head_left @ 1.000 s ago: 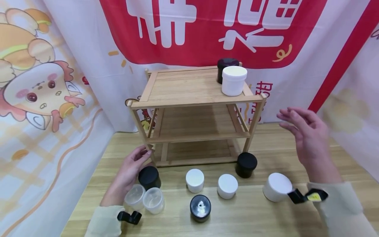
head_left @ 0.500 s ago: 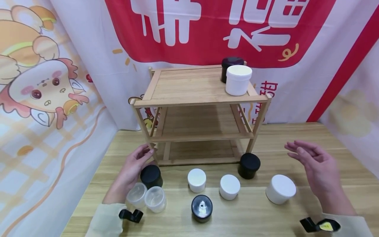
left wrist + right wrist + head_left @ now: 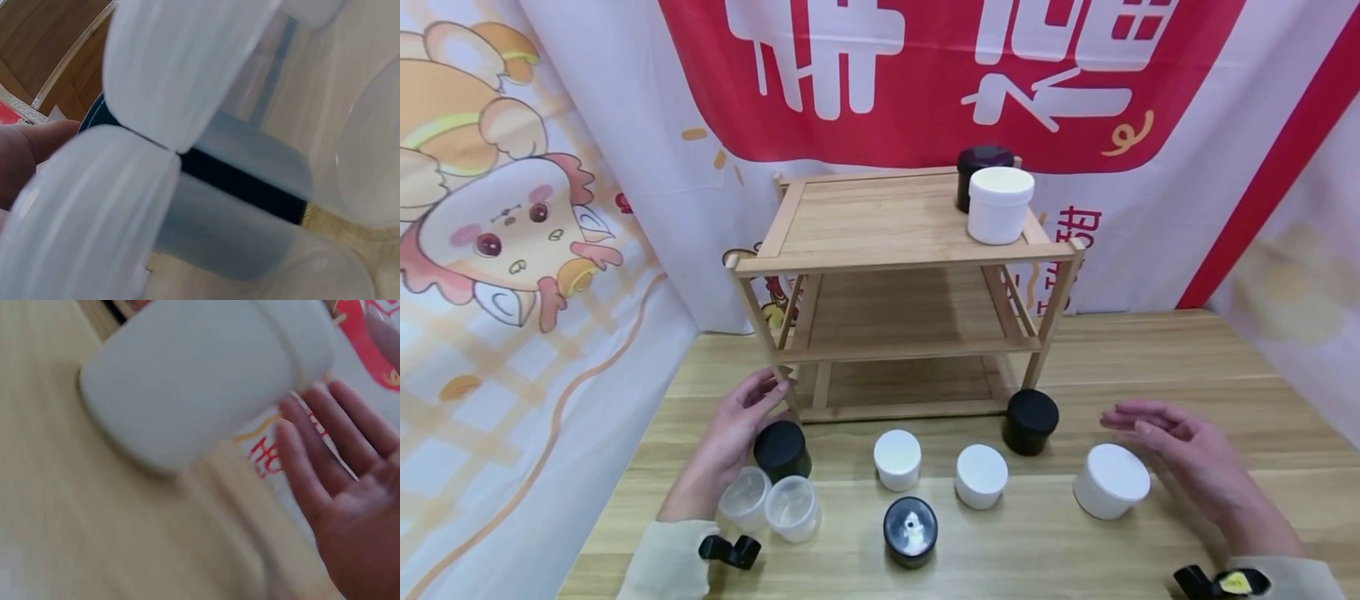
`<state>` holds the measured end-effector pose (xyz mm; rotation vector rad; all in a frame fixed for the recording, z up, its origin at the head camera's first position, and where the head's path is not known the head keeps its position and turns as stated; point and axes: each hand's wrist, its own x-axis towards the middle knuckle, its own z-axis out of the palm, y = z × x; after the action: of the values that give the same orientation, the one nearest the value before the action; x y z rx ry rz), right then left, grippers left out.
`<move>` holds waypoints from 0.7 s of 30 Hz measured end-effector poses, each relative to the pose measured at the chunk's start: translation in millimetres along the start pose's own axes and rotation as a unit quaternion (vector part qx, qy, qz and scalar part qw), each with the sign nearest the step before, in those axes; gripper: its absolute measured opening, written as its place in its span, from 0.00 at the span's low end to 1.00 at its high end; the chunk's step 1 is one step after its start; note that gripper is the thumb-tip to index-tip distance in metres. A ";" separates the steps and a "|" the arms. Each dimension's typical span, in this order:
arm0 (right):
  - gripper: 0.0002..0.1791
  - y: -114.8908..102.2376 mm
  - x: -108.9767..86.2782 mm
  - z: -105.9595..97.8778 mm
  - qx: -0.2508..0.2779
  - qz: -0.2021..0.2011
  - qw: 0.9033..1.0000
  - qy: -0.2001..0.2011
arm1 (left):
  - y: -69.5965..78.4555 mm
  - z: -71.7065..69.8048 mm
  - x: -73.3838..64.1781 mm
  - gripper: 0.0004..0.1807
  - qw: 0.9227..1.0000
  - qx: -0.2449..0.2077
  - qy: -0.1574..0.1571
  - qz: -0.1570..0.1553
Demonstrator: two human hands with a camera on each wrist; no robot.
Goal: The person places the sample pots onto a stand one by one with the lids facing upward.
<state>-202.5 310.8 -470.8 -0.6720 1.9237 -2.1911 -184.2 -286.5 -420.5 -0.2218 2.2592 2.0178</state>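
Observation:
My left hand [image 3: 737, 429] is at the front left post of a three-tier wooden shelf [image 3: 895, 258], thumb in front and fingers reaching behind, pinching the post. Below that hand stand a black-lidded jar [image 3: 782, 450] and two clear plastic cups [image 3: 793, 508]; the left wrist view shows large translucent shapes in front of the dark jar [image 3: 244, 194]. My right hand [image 3: 1187, 454], fingers loosely extended, hovers just right of a white jar [image 3: 1111, 482] on the table. In the right wrist view the fingers [image 3: 350, 425] are beside the white jar [image 3: 200, 381], not wrapped round it.
On the shelf's top right stand a white jar [image 3: 1000, 205] and a black jar [image 3: 981, 162]. Two small white jars [image 3: 897, 460], a glossy black jar [image 3: 910, 532] and another black jar [image 3: 1030, 422] stand before the shelf. A printed cloth [image 3: 925, 83] hangs behind.
My right hand has come down from beside the shelf to the white jar at the right. The left hand keeps its place at the shelf post. The head view shifted slightly.

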 end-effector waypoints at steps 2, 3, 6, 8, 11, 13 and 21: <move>0.22 5.6 -2.5 -3.2 -0.006 0.032 0.999 -0.032 | -0.2 -0.4 -0.2 0.36 1.000 0.001 0.001 0.000; 0.22 7.3 -3.5 -4.0 -0.011 0.048 0.998 -0.042 | -0.5 -0.6 0.0 0.37 1.000 0.003 0.001 0.000; 0.21 9.9 -5.0 -5.2 -0.014 0.076 0.995 -0.060 | -1.6 -0.6 0.2 0.37 1.000 0.002 0.002 -0.001; 0.21 10.8 -5.6 -5.1 -0.020 0.076 0.994 -0.070 | -2.5 -0.9 0.5 0.37 1.000 0.002 0.003 -0.004; 0.20 12.8 -6.1 -5.3 -0.025 0.066 0.994 -0.082 | -2.9 -0.8 0.0 0.37 1.000 0.003 0.006 -0.007; 0.19 15.2 -6.2 -6.5 -0.030 0.047 0.994 -0.099 | -2.4 -0.5 -0.4 0.37 1.000 0.004 0.005 -0.006; 0.35 20.3 -7.4 -12.9 -0.054 0.027 0.980 -0.187 | 0.4 1.0 -1.6 0.36 1.000 0.000 -0.002 -0.002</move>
<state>-205.0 322.0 -493.2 -0.9573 1.8454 -1.7804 -182.7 -285.4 -419.9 -0.2228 2.2551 2.0148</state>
